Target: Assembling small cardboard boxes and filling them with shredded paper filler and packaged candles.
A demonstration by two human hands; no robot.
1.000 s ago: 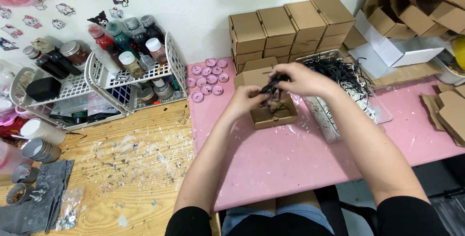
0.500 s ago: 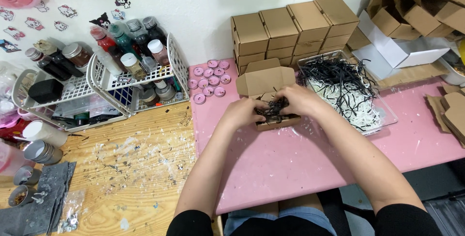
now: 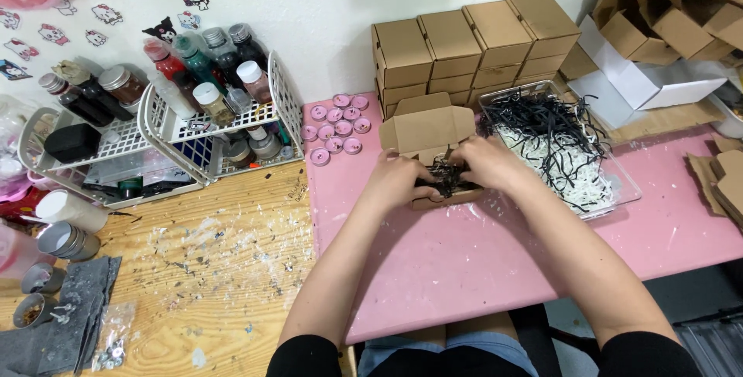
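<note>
open box (image 3: 428, 131): on mat (image 3: 480, 261), mid-worktop; shred in it
closed boxes (image 3: 472, 44): stacked behind it
tray (image 3: 569, 152): right of it
round tins (image 3: 337, 131): left of it
wire racks (image 3: 155, 141): far left

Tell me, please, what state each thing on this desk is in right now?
Small cardboard box: open, lid flap up.
Black paper shred: partly in the box.
Left hand: pressing the shred.
Right hand: pressing the shred.
Clear tray: full of shred.
Stacked boxes: closed.
Pink tins: lids on.
</note>
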